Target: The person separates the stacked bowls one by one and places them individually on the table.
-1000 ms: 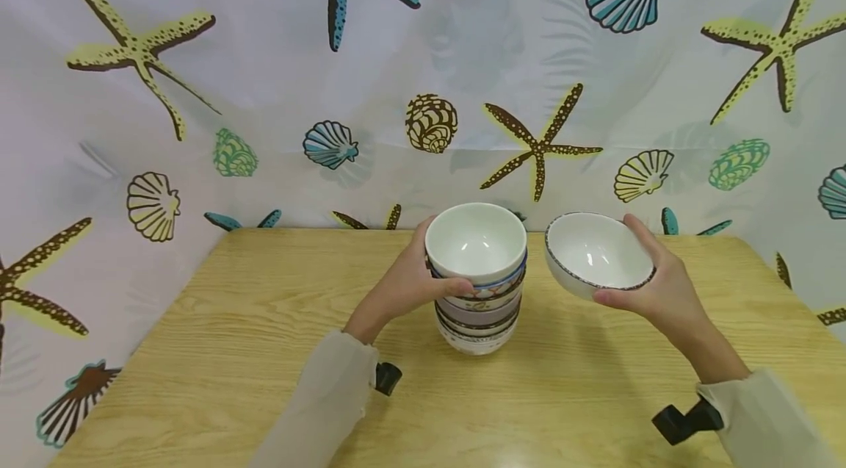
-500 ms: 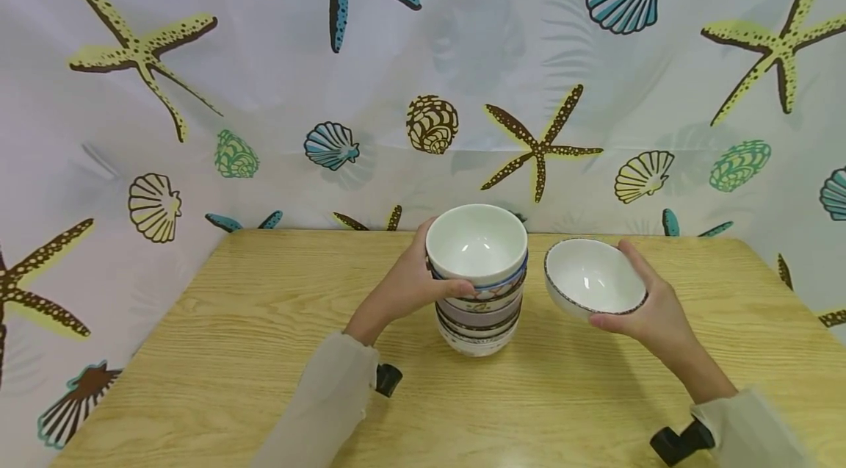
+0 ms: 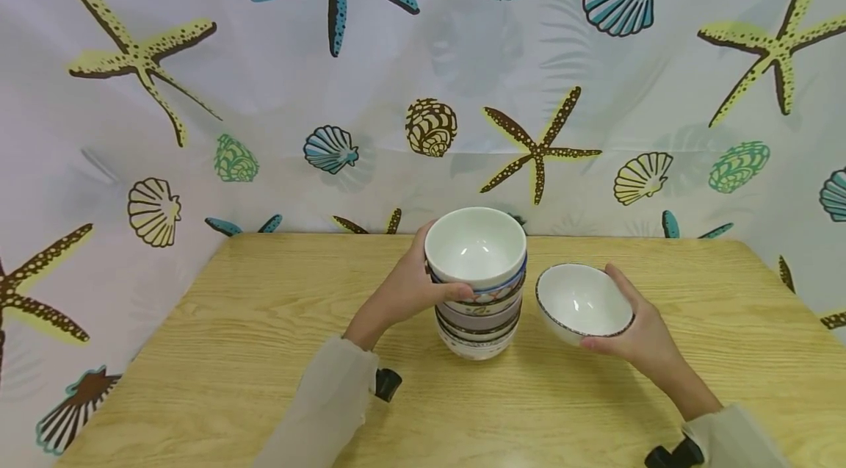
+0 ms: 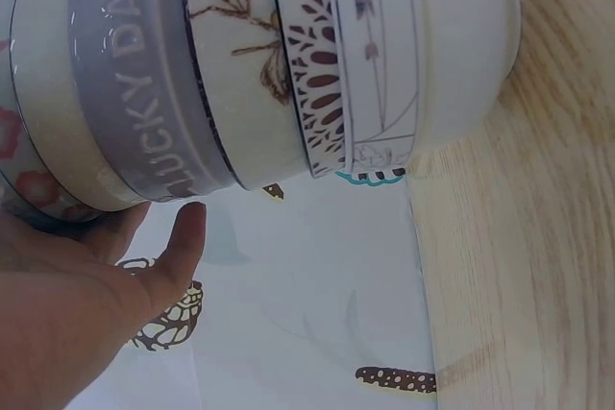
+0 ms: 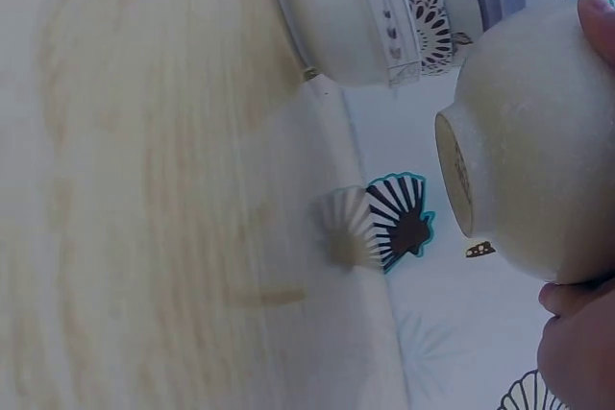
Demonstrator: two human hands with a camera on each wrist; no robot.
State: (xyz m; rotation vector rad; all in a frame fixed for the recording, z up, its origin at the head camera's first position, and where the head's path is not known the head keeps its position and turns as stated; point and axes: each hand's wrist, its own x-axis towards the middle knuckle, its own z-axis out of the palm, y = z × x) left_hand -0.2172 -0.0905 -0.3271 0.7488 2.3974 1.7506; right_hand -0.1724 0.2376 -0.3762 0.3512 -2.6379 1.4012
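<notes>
A tall stack of several nested bowls [image 3: 477, 321] stands on the wooden table, topped by a plain pale bowl [image 3: 476, 244]. My left hand [image 3: 413, 284] grips the upper part of the stack from the left, thumb across the near side. In the left wrist view a grey-lilac bowl [image 4: 125, 64] in the stack reads "LUCKY DAY". My right hand [image 3: 631, 325] holds a white bowl [image 3: 581, 303] with a dark speckled rim, to the right of the stack. This bowl is tilted slightly, and its foot [image 5: 456, 175] shows above the table in the right wrist view.
The light wooden table [image 3: 251, 350] runs back to a white cloth [image 3: 370, 86] printed with starfish and shells, which also hangs at both sides. Small black devices [image 3: 388, 384] are worn at both wrists.
My right hand has lowered the white speckled-rim bowl toward the table and drawn it slightly left and nearer. The left hand and the stack have stayed in place.
</notes>
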